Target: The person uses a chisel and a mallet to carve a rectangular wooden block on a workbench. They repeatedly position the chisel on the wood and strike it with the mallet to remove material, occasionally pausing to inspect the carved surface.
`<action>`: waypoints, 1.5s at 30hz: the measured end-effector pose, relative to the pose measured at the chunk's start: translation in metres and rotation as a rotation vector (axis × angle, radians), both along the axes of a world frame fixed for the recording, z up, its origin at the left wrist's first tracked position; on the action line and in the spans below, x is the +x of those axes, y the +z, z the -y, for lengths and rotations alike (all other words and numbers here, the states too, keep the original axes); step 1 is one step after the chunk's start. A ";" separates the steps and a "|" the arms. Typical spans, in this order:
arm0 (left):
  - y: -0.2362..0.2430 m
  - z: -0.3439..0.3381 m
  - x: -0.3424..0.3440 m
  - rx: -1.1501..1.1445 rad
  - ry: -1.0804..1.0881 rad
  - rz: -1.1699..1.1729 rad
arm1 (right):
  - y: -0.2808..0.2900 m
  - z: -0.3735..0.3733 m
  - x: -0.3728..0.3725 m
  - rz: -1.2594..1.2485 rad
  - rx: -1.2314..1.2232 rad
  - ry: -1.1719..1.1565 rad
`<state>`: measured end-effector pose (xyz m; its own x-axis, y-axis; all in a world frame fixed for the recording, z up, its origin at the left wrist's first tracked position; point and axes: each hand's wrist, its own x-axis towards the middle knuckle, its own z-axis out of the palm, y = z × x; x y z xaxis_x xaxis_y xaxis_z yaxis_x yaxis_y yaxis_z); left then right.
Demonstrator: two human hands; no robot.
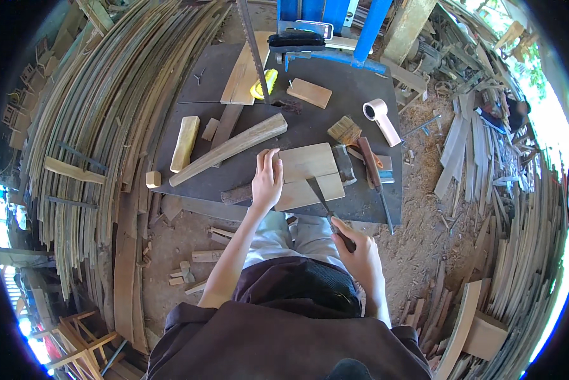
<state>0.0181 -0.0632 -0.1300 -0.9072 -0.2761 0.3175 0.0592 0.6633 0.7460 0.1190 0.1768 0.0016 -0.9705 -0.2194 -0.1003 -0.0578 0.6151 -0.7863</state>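
Two pale flat boards (297, 158) lie together on the dark worktop (211, 73). My left hand (267, 180) is at their left edge, fingers loosely bent and a little apart, holding nothing that I can see. My right hand (356, 247) grips the dark handle of a long, tapered metal tool (317, 193), whose blade reaches onto the nearer board. Just right of the boards are a metal block (344, 166), a wide brush (345, 130) and a long wood-handled tool (375, 177). A long timber bar (227, 149) lies beyond my left hand.
A saw blade (257, 54) stands upright behind a yellow object (262, 85), beside a blue metal frame (367, 41). A pink handheld device (383, 123) and small wood blocks (308, 92) sit on the worktop. Stacked strips (88, 126) and scrap wood (455, 145) flank it.
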 end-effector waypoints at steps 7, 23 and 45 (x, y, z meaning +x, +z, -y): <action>0.000 0.000 0.001 0.006 -0.013 0.007 | 0.002 0.004 -0.007 0.005 -0.016 -0.002; -0.005 0.002 -0.001 0.001 0.000 0.015 | -0.017 0.011 -0.028 0.004 -0.082 0.037; -0.007 0.013 -0.008 0.517 -0.081 -0.077 | 0.006 -0.081 0.025 0.193 -0.307 -0.314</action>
<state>0.0097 -0.0765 -0.1371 -0.9116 -0.3443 0.2246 0.1621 0.2010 0.9661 0.1442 0.2574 0.0080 -0.9645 0.0334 -0.2618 0.2586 0.3172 -0.9124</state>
